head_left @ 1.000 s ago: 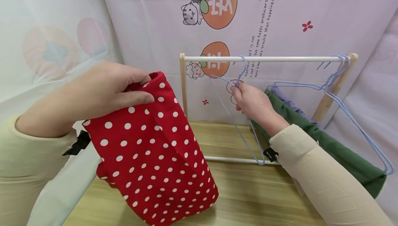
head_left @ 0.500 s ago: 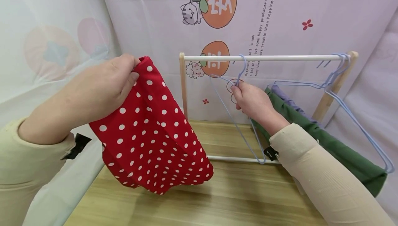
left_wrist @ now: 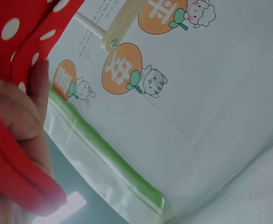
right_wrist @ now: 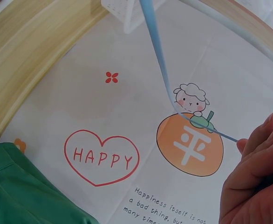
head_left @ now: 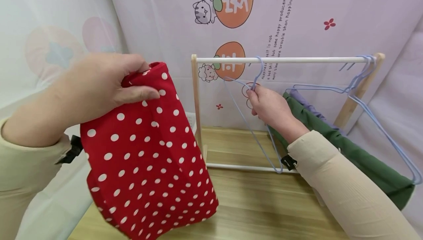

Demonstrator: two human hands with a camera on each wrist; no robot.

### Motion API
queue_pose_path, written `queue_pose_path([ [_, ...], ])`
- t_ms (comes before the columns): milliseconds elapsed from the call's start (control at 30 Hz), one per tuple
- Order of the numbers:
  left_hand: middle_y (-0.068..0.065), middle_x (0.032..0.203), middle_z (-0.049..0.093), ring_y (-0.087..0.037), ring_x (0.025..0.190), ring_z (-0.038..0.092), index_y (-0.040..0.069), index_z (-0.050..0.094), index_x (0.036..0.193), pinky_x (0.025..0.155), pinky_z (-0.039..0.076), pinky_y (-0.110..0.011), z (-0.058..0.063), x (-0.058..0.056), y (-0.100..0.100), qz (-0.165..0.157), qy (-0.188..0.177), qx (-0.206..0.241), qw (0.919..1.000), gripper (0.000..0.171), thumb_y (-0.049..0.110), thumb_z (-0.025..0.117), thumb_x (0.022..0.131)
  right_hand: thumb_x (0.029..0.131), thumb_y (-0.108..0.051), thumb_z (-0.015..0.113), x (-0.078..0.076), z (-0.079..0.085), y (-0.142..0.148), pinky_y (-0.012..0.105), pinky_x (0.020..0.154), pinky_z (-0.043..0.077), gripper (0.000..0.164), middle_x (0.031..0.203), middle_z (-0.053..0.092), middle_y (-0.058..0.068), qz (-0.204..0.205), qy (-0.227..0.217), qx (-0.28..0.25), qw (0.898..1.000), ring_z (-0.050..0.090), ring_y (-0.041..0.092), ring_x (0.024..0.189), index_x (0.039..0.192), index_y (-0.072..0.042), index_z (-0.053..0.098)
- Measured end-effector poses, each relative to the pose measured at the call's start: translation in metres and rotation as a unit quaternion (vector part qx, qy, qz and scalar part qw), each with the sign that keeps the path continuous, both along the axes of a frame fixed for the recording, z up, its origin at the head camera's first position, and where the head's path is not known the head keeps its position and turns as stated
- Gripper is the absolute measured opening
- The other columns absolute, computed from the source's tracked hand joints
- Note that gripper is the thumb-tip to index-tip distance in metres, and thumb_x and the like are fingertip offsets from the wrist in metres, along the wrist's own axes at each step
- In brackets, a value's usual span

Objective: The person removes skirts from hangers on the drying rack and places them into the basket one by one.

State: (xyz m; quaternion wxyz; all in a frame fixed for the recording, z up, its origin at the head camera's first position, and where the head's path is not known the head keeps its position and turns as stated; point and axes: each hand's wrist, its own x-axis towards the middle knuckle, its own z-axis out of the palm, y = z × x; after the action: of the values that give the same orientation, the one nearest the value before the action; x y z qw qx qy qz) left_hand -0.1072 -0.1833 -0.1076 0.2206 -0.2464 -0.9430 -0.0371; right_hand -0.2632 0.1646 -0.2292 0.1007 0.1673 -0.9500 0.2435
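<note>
My left hand [head_left: 102,86] grips a red cloth with white polka dots [head_left: 158,152] by its top edge, thumb on the near face and fingers tucked behind. The cloth hangs down over the wooden tabletop. In the left wrist view, folds of the red cloth [left_wrist: 15,154] cover part of the fingers. My right hand [head_left: 272,108] pinches a light blue wire hanger [head_left: 242,117] just below its hook, which sits over the white rail [head_left: 224,60]. A side of that hanger [right_wrist: 159,60] crosses the right wrist view, its bent corner in front of the printed sheep.
Several blue hangers [head_left: 360,75] crowd the rail's right end, bearing a green garment [head_left: 370,170] and a purple one [head_left: 307,104]. Wooden posts [head_left: 195,97] stand at both ends, with a lower white bar [head_left: 238,167]. A white basket [right_wrist: 122,11] is partly visible.
The left hand first lifted the polka-dot cloth, then brought it back down and a little left, its broad face turned to the head camera. The right hand has kept its place at the hanger.
</note>
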Motion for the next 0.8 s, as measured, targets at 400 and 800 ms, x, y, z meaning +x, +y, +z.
queue_pose_path([
  [400,0.008,0.084,0.073,-0.009,0.066,0.071,0.024,0.068,0.091,0.055,0.06,-0.03,0.007,0.001,-0.025,-0.007,-0.267,0.031,0.9631,0.024,0.031,0.089,0.084,0.113,-0.037,0.035,-0.001,-0.001,0.001,0.041,0.067,0.045,0.034,0.074,0.069,0.006,0.001,0.006,0.001,1.0,0.059,0.026,0.065,0.105,-0.011,0.057],
  [800,0.004,0.091,0.064,-0.008,0.062,0.064,0.021,0.055,0.106,0.055,0.056,-0.026,-0.002,0.001,-0.055,0.073,-0.208,-0.046,0.9743,0.021,0.023,0.074,0.098,0.113,-0.039,0.035,0.001,0.0,-0.001,0.041,0.069,0.045,0.037,0.075,0.069,0.006,0.003,0.005,0.0,1.0,0.059,0.026,0.066,0.104,-0.011,0.057],
])
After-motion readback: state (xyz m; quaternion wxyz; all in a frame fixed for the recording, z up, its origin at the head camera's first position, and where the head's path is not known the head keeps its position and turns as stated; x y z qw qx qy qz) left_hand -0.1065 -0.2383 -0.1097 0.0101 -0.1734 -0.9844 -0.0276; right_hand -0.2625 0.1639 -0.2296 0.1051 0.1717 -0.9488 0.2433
